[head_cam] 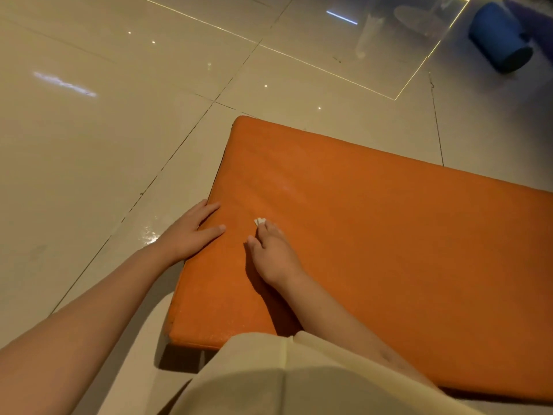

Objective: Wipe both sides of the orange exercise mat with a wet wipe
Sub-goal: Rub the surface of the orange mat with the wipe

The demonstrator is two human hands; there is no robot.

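- On the tiled floor [119, 151], lay flat: orange exercise mat [389, 241].
- Rested left hand [191, 232], fingers straight, on mat's left edge.
- Pinched wet wipe [259, 221] onto mat under right hand [275, 256], fingers curled.

Glossy beige tiled floor [89, 151], blue roll [499, 38] lying at top right, clear sheet [386, 52] flat just beside it
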